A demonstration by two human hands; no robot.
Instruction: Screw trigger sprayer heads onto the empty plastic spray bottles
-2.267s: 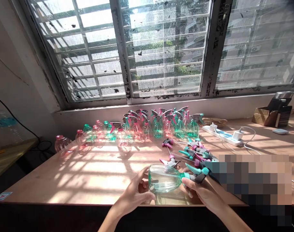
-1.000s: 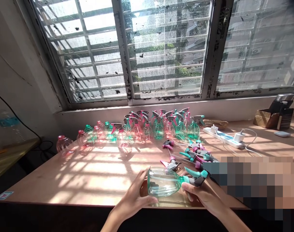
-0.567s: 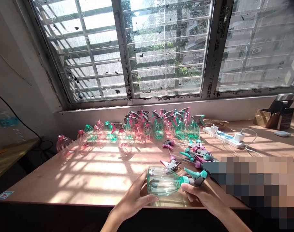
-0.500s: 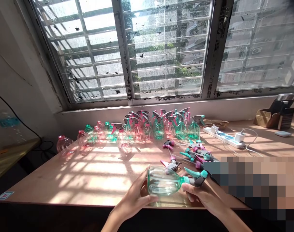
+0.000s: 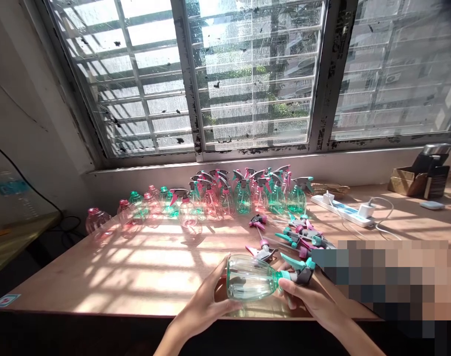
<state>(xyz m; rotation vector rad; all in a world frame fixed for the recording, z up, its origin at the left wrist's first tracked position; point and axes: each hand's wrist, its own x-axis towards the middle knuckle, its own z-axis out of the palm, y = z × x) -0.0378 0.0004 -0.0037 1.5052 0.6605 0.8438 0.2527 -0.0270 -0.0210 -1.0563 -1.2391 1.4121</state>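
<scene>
The person is holding a clear green bottle (image 5: 248, 278) on its side just above the near edge of the surface (image 5: 147, 277), at 6 o'clock in the view. Its long axis is running from 9 to 3 o'clock, with the round base pointing to 9 and the neck to 3. The left hand (image 5: 206, 304) is cupping the base end, its grip wrapping round the body. The right hand (image 5: 312, 301) is coming in from 4 o'clock, and its grip is pinching the neck where the grey-and-teal trigger head (image 5: 299, 271) is sitting. Each hand is touching one end of the bottle, so neither is nearer.

Loose trigger heads (image 5: 303, 235) are lying in a heap near the bottle, at 1 o'clock from it. Toward 12, a row of pink and green bottles with heads on (image 5: 244, 194) is standing below the window (image 5: 248, 74). Headless bottles (image 5: 132, 210) are trailing off toward 10. A white power strip (image 5: 342, 210) is lying at 2 o'clock, with a cardboard box (image 5: 403, 179) beyond it.

No brand or label is showing on the bottle. A small sticker (image 5: 3, 300) is sitting at the surface's near-left corner, too small to read.
</scene>
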